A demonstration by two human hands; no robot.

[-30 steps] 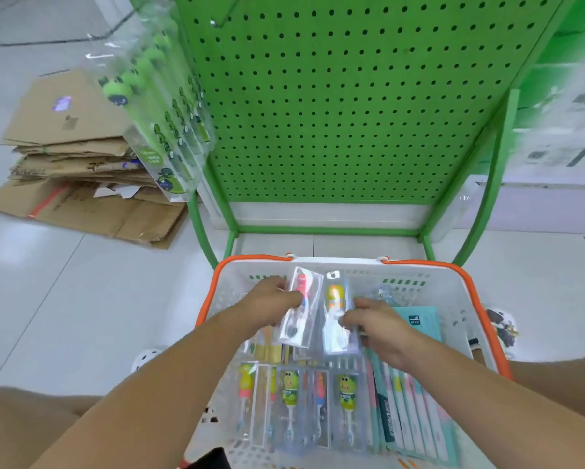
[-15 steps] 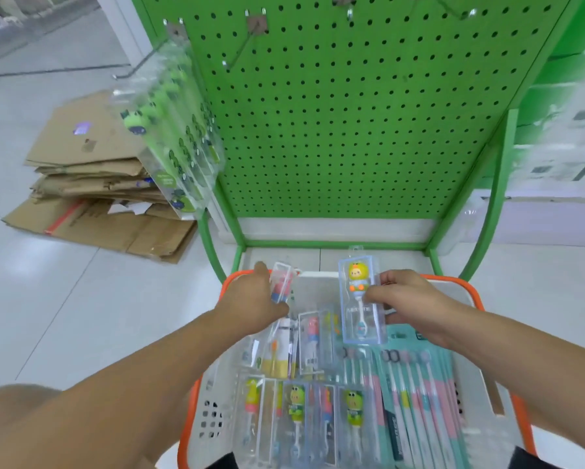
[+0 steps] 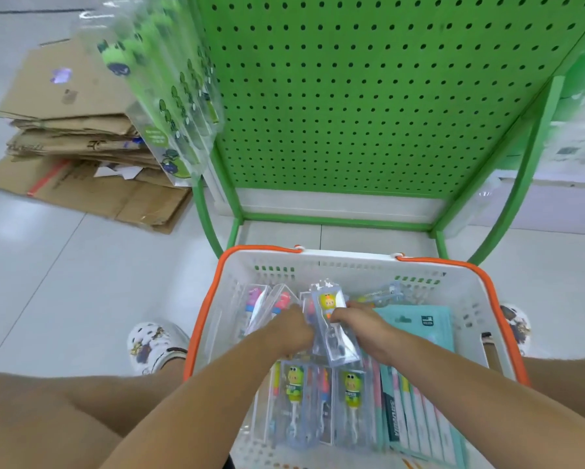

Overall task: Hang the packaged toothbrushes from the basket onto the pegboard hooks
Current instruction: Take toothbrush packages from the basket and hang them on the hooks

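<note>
Two bare forearms reach up from the bottom of the frame into a white basket (image 3: 467, 299) with orange handles, which fills the lower centre. At the bottom of the basket lie clear packs holding green frog-headed toothbrushes (image 3: 351, 397), and to their right a stack of teal multi-brush packs (image 3: 416, 411). Above these, mid-basket, the right hand (image 3: 362, 324) grips a clear packaged toothbrush (image 3: 331, 328) with a yellow character head, tilted slightly so its top leans left. The left hand (image 3: 292, 328) sits just beside it, fingers curled down among the pink-topped packs (image 3: 267, 308); whether it holds one cannot be told. Bare knees flank the basket, and a white decorated clog (image 3: 155, 343) shows at lower left. Beyond the basket stands the green pegboard (image 3: 369, 106), filling the upper centre. At its upper left edge hang blurred packs of green toothbrushes (image 3: 162, 96). Flattened cardboard (image 3: 67, 130) is piled on the floor at the left.
</note>
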